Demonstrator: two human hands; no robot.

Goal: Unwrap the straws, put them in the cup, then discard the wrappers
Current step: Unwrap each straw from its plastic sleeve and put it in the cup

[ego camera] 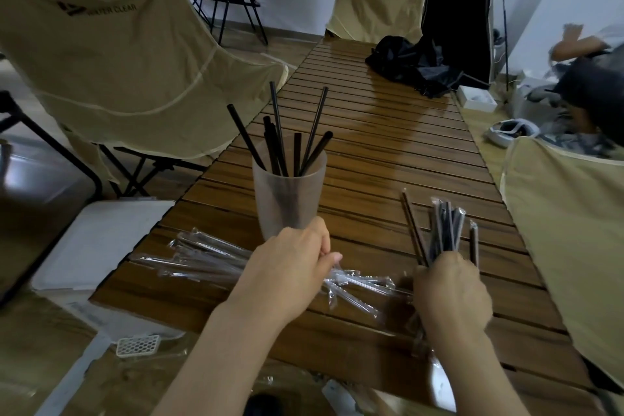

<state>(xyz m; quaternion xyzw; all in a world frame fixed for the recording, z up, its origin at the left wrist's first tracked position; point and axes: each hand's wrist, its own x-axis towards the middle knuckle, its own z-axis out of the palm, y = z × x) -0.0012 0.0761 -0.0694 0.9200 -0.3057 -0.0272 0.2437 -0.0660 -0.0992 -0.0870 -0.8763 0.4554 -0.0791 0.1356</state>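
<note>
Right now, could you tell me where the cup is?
In the head view, the frosted cup stands upright on the slatted table, left of centre, just beyond the left hand.

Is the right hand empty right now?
No, the right hand grips a bundle of wrapped straws standing up from its fist beside the cup.

The left hand (293,258) hides the cup's (287,192) base, the right hand (450,294) covers the middle of the wrapped straws (445,228), and the person (587,101) at right is blurred.
</note>
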